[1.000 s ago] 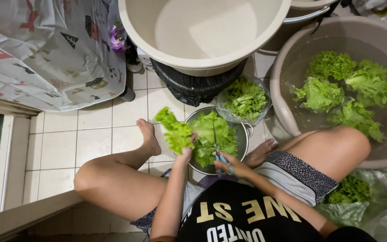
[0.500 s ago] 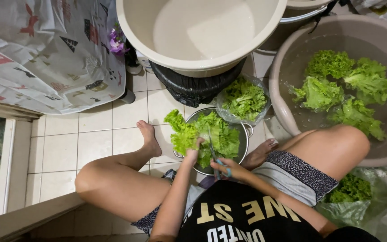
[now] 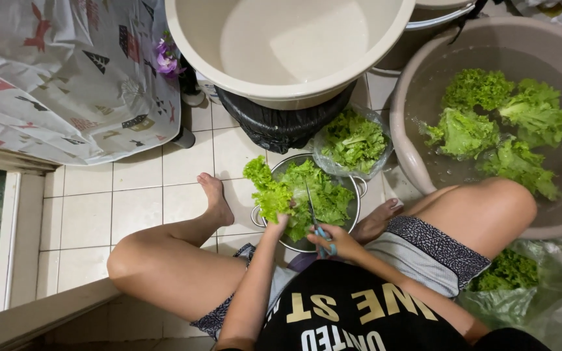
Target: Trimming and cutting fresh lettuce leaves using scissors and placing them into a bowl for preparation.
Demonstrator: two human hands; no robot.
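I sit on a tiled floor with a metal pot of green lettuce between my feet. My left hand grips a bunch of lettuce leaves over the pot's left rim. My right hand holds blue-handled scissors, the blades pointing up into the leaves in the pot. Both hands are close together at the pot's near edge.
A large beige basin at right holds water and lettuce heads. An empty cream tub sits on a black-bagged bin. A clear bag of lettuce lies behind the pot. More bagged lettuce is at lower right. A patterned cloth hangs at left.
My left hand moved the lettuce bunch from left of the pot in over its rim. The scissors in my right hand shifted toward the leaves.
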